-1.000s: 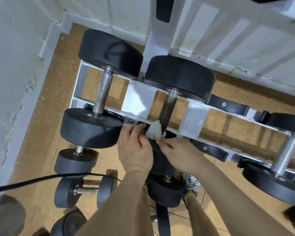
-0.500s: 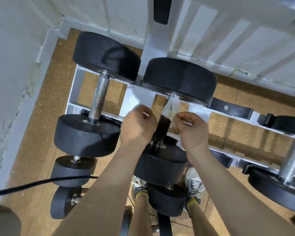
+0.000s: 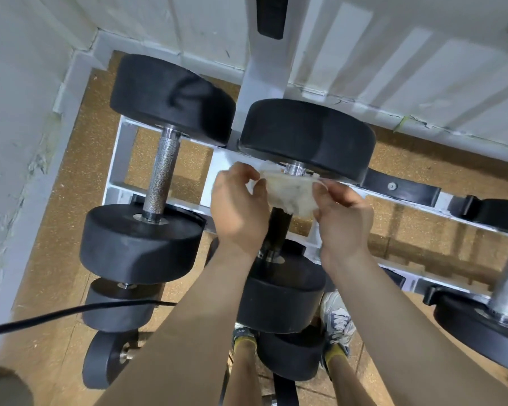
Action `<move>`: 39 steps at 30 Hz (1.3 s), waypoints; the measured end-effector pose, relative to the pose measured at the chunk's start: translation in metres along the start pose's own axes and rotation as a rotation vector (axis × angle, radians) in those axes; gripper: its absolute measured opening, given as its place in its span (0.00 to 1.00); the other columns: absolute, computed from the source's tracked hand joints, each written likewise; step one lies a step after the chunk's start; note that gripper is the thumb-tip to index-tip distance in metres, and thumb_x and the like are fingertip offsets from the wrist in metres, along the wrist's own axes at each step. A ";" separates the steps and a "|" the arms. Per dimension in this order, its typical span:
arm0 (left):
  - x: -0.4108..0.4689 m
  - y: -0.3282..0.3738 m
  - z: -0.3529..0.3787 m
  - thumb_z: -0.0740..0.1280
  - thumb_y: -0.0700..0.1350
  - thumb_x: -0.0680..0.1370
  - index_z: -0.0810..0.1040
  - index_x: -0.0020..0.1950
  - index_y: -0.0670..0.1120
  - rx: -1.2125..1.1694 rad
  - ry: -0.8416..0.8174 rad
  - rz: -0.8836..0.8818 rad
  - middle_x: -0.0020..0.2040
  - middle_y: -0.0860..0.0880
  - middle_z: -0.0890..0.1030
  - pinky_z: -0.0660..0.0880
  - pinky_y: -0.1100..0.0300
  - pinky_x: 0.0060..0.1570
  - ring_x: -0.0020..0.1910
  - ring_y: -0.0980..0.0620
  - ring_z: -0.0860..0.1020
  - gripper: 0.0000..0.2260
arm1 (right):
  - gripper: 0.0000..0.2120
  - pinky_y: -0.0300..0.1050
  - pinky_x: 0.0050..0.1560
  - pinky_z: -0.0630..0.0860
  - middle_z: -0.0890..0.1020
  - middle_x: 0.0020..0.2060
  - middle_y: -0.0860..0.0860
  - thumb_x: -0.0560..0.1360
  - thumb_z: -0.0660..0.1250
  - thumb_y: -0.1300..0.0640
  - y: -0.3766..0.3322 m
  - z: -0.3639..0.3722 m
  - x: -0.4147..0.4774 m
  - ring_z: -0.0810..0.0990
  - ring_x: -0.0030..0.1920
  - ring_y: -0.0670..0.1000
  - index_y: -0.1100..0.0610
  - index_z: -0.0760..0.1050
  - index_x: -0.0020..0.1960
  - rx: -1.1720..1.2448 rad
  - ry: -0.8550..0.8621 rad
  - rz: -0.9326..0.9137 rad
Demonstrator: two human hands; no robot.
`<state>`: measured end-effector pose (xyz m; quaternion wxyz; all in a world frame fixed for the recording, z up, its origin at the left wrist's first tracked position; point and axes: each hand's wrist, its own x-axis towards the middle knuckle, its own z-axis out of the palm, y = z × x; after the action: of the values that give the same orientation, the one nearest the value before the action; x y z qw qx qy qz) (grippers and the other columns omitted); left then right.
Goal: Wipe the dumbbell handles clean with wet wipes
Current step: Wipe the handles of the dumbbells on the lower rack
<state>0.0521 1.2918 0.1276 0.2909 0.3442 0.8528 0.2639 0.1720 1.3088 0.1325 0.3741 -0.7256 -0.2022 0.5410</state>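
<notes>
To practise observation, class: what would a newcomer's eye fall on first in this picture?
Dead centre, the left hand and right hand pinch a crumpled white wet wipe over the dark handle of a big black round dumbbell. Left of it, another dumbbell's shiny knurled steel handle stands out.

One view: head-worn wide-angle camera, looked steeply down from close above the rack (image 3: 116, 159), centred on the middle dumbbell (image 3: 305, 136); floor (image 3: 71, 177) at edges.
</notes>
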 end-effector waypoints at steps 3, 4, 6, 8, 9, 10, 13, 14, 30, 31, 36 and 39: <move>-0.004 0.009 0.008 0.68 0.46 0.78 0.83 0.52 0.48 0.057 -0.060 0.157 0.50 0.50 0.81 0.71 0.65 0.48 0.48 0.52 0.79 0.06 | 0.08 0.36 0.39 0.76 0.79 0.34 0.51 0.72 0.73 0.66 0.000 0.022 0.001 0.78 0.34 0.46 0.58 0.76 0.39 0.165 0.116 -0.025; -0.005 0.013 0.010 0.68 0.47 0.78 0.83 0.54 0.48 0.030 -0.105 0.159 0.50 0.49 0.83 0.73 0.63 0.49 0.48 0.51 0.80 0.08 | 0.08 0.34 0.38 0.76 0.79 0.33 0.51 0.71 0.73 0.66 0.000 0.027 0.003 0.78 0.32 0.44 0.58 0.76 0.39 0.164 0.160 -0.033; -0.005 0.018 0.015 0.69 0.49 0.78 0.83 0.58 0.47 -0.009 -0.143 0.118 0.50 0.48 0.85 0.74 0.61 0.52 0.50 0.49 0.81 0.11 | 0.04 0.33 0.39 0.76 0.82 0.35 0.50 0.72 0.73 0.65 0.005 0.035 0.003 0.80 0.32 0.40 0.58 0.80 0.41 0.119 0.189 -0.055; -0.005 0.020 0.021 0.71 0.47 0.76 0.84 0.56 0.46 -0.084 -0.106 0.067 0.49 0.47 0.85 0.74 0.61 0.51 0.50 0.49 0.82 0.10 | 0.05 0.37 0.51 0.77 0.85 0.43 0.51 0.74 0.71 0.62 0.013 0.035 -0.003 0.82 0.44 0.43 0.59 0.84 0.49 -0.076 0.180 -0.184; -0.004 0.019 0.023 0.71 0.46 0.76 0.84 0.56 0.45 -0.138 -0.081 0.040 0.49 0.47 0.85 0.74 0.63 0.51 0.51 0.50 0.82 0.10 | 0.07 0.37 0.57 0.76 0.85 0.48 0.51 0.75 0.70 0.61 0.016 0.033 -0.008 0.82 0.50 0.44 0.59 0.83 0.53 -0.196 0.153 -0.260; -0.005 0.018 0.025 0.71 0.44 0.76 0.84 0.56 0.45 -0.185 -0.067 0.018 0.50 0.47 0.85 0.74 0.65 0.52 0.51 0.51 0.82 0.10 | 0.09 0.34 0.60 0.73 0.84 0.52 0.51 0.77 0.68 0.61 0.018 0.029 -0.012 0.81 0.54 0.44 0.59 0.82 0.56 -0.281 0.112 -0.331; -0.006 0.011 0.023 0.70 0.40 0.76 0.85 0.54 0.44 -0.156 -0.067 0.153 0.49 0.47 0.85 0.73 0.67 0.50 0.49 0.51 0.81 0.09 | 0.11 0.30 0.59 0.71 0.84 0.53 0.51 0.77 0.67 0.63 0.021 0.015 -0.016 0.80 0.55 0.45 0.58 0.82 0.57 -0.493 0.010 -0.506; -0.006 0.009 0.020 0.68 0.38 0.74 0.85 0.50 0.44 -0.101 -0.076 0.273 0.46 0.47 0.84 0.72 0.69 0.46 0.44 0.52 0.80 0.08 | 0.11 0.32 0.57 0.72 0.85 0.51 0.51 0.77 0.67 0.64 0.024 0.009 -0.016 0.82 0.53 0.47 0.57 0.83 0.56 -0.561 -0.008 -0.532; -0.007 -0.019 -0.008 0.72 0.32 0.71 0.86 0.44 0.45 0.014 -0.380 0.373 0.43 0.49 0.82 0.69 0.76 0.42 0.41 0.53 0.80 0.09 | 0.07 0.24 0.47 0.70 0.83 0.41 0.45 0.71 0.72 0.66 0.032 -0.008 -0.025 0.81 0.44 0.47 0.56 0.85 0.44 -0.631 -0.125 -0.470; -0.009 -0.023 -0.012 0.72 0.33 0.72 0.86 0.42 0.47 0.134 -0.445 0.396 0.42 0.49 0.83 0.69 0.74 0.41 0.40 0.52 0.79 0.09 | 0.08 0.26 0.48 0.72 0.83 0.40 0.44 0.71 0.71 0.66 0.035 -0.014 -0.029 0.81 0.44 0.47 0.54 0.85 0.42 -0.691 -0.195 -0.385; -0.009 -0.021 -0.020 0.71 0.37 0.72 0.84 0.37 0.53 0.468 -0.622 0.362 0.40 0.55 0.84 0.70 0.69 0.40 0.39 0.56 0.79 0.11 | 0.10 0.38 0.47 0.75 0.82 0.36 0.43 0.71 0.70 0.66 0.029 -0.017 -0.024 0.81 0.42 0.48 0.52 0.84 0.38 -0.883 -0.380 -0.287; 0.000 -0.008 -0.015 0.74 0.39 0.72 0.83 0.38 0.50 0.024 -0.422 0.198 0.34 0.54 0.82 0.72 0.69 0.36 0.33 0.62 0.77 0.06 | 0.06 0.39 0.48 0.76 0.83 0.39 0.45 0.72 0.72 0.65 0.020 -0.007 -0.008 0.81 0.42 0.47 0.54 0.83 0.41 -0.521 -0.151 -0.418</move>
<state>0.0386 1.2832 0.1324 0.4314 0.4771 0.7382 0.2031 0.1731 1.2879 0.1233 0.2627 -0.6976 -0.5050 0.4351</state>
